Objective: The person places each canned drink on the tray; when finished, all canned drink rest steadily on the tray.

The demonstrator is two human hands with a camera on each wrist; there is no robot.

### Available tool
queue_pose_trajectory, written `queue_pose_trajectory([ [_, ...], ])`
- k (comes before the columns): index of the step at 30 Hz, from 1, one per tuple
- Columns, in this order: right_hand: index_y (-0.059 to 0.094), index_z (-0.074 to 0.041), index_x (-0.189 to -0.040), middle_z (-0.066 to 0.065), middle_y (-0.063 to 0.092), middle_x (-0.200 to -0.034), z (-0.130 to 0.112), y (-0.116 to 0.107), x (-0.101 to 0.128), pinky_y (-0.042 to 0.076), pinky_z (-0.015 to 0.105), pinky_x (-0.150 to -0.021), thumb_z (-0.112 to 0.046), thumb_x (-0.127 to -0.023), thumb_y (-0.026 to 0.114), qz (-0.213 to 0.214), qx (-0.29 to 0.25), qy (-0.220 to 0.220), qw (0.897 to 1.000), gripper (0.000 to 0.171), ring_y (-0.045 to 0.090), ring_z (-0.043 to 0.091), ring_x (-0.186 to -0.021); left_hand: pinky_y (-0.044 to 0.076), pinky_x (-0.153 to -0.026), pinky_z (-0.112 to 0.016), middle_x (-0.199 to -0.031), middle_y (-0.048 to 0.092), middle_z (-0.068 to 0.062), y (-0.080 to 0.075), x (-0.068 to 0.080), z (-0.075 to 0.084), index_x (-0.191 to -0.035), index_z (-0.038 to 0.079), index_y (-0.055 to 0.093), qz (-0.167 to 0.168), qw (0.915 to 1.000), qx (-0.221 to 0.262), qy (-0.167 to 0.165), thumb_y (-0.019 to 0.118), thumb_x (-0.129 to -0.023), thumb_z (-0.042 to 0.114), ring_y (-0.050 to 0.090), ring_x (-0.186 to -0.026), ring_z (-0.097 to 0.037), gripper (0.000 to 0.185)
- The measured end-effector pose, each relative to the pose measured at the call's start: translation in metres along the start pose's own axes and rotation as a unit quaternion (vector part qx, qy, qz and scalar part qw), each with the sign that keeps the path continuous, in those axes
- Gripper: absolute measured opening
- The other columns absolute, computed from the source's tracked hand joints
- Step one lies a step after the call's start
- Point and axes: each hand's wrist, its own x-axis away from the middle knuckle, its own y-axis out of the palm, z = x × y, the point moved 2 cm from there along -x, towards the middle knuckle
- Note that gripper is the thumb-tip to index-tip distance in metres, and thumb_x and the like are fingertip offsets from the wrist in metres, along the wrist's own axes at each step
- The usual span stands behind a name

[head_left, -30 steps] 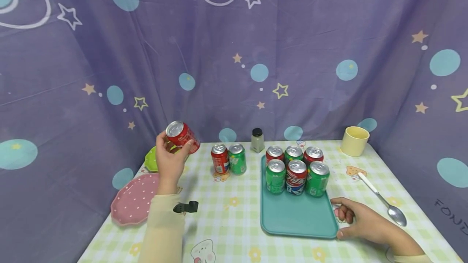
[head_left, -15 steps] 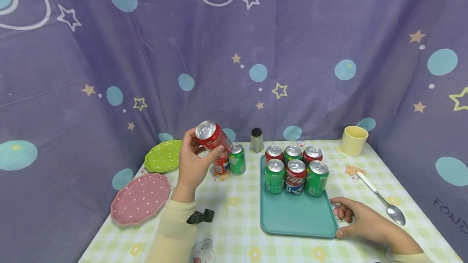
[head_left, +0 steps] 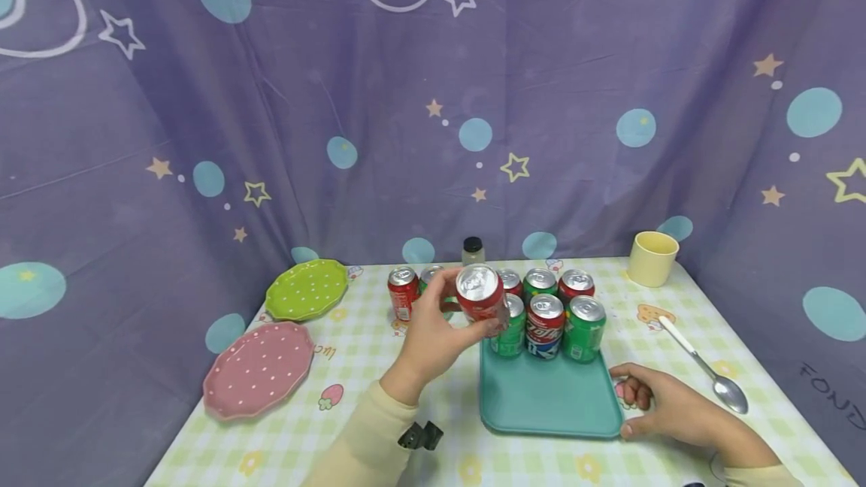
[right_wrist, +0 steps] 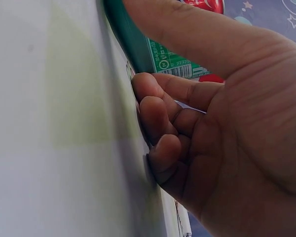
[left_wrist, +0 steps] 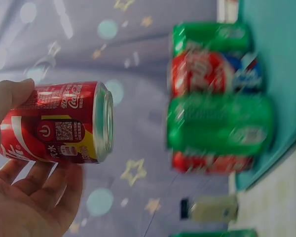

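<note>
My left hand (head_left: 433,337) holds a red Coca-Cola can (head_left: 479,299) in the air over the left side of the teal tray (head_left: 551,400). In the left wrist view, thumb and fingers wrap the can (left_wrist: 56,123), its silver end facing the tray. Several soda cans stand upright in two rows on the tray's far half, among them a green can (head_left: 584,331) and a red-and-blue can (head_left: 544,331). My right hand (head_left: 676,412) rests on the table at the tray's right edge, thumb and index fingertips at its rim. Its other fingers are loosely bent.
Left of the tray stand a red can (head_left: 403,293) and a green can, mostly hidden behind my left hand. Behind is a black-capped jar (head_left: 472,252). Pink (head_left: 260,370) and green plates (head_left: 307,290) lie left; a yellow cup (head_left: 652,258) and a spoon (head_left: 704,363) are right.
My left hand has carried the Coca-Cola can rightward and lower, from beside the green plate, past the two standing cans, to over the tray. The right hand has stayed at the tray's edge.
</note>
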Motion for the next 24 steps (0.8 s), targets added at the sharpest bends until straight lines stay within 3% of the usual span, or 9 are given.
queue_pose_trajectory([
  [5, 0.05, 0.008, -0.143, 0.008, 0.057, -0.1, -0.001, 0.0, -0.001, 0.049, 0.027, -0.069, -0.027, -0.075, 0.095, -0.002, -0.001, 0.003, 1.0, 0.089, 0.054, 0.012, -0.084, 0.057, -0.086, -0.038, -0.121, 0.067, 0.01, 0.034, 0.01, -0.004, -0.14, 0.027, 0.054, -0.06, 0.9979, 0.013, -0.021, 0.095, -0.08, 0.027, 0.064, -0.108, -0.011, 0.072],
  [13, 0.051, 0.007, -0.143, 0.008, 0.057, -0.1, -0.003, 0.0, -0.001, 0.049, 0.027, -0.07, -0.028, -0.075, 0.095, 0.001, 0.0, 0.004, 1.0, 0.088, 0.054, 0.012, -0.084, 0.059, -0.09, -0.032, -0.121, 0.064, 0.016, 0.087, 0.026, -0.02, -0.138, 0.033, 0.051, -0.146, 0.9862, 0.03, -0.072, 0.092, -0.083, 0.027, 0.063, -0.11, -0.003, 0.069],
  [18, 0.051, 0.006, -0.143, 0.008, 0.057, -0.099, -0.003, 0.0, -0.001, 0.049, 0.027, -0.07, -0.028, -0.075, 0.095, 0.002, 0.001, 0.006, 1.0, 0.088, 0.054, 0.012, -0.084, 0.058, -0.09, -0.026, -0.124, 0.061, 0.017, 0.113, 0.032, -0.029, -0.139, 0.032, 0.052, -0.172, 0.982, 0.005, -0.078, 0.092, -0.083, 0.028, 0.06, -0.111, 0.001, 0.068],
  [24, 0.051, 0.006, -0.142, 0.008, 0.057, -0.099, -0.002, -0.001, 0.0, 0.049, 0.027, -0.069, -0.029, -0.076, 0.095, 0.003, 0.006, 0.0, 1.0, 0.087, 0.054, 0.012, -0.083, 0.055, -0.092, -0.023, -0.127, 0.057, 0.016, 0.134, 0.033, -0.031, -0.138, 0.026, 0.055, -0.182, 0.9781, -0.045, -0.089, 0.093, -0.082, 0.03, 0.058, -0.111, 0.003, 0.067],
])
